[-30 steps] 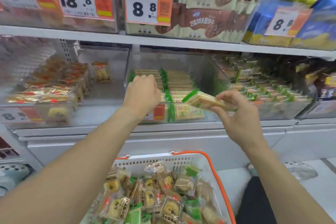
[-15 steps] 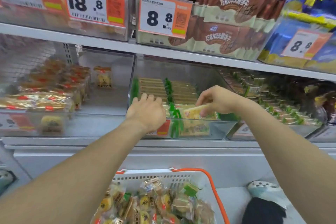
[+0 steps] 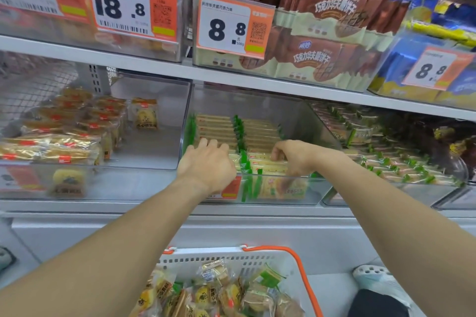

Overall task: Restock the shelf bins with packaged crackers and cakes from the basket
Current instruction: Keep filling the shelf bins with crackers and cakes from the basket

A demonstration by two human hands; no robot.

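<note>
Both hands are inside the clear middle bin [image 3: 304, 188] on the lower shelf [image 3: 154, 210]. The left hand [image 3: 207, 165] lies flat with straight fingers pressing on the left row of cracker packs [image 3: 215, 127], grasping nothing. The right hand [image 3: 293, 158] has its fingers curled down onto a cracker pack [image 3: 268, 167] at the front of the right row, seemingly pinching it as it seats it. The basket [image 3: 257, 256] below holds a loose heap of wrapped cakes and green-ended packs. These packs look light and thin, with slick film wrapping and brittle contents, so they are probably best held by the long edges, pinched lightly rather than squeezed flat, and slid in on edge against the row.
</note>
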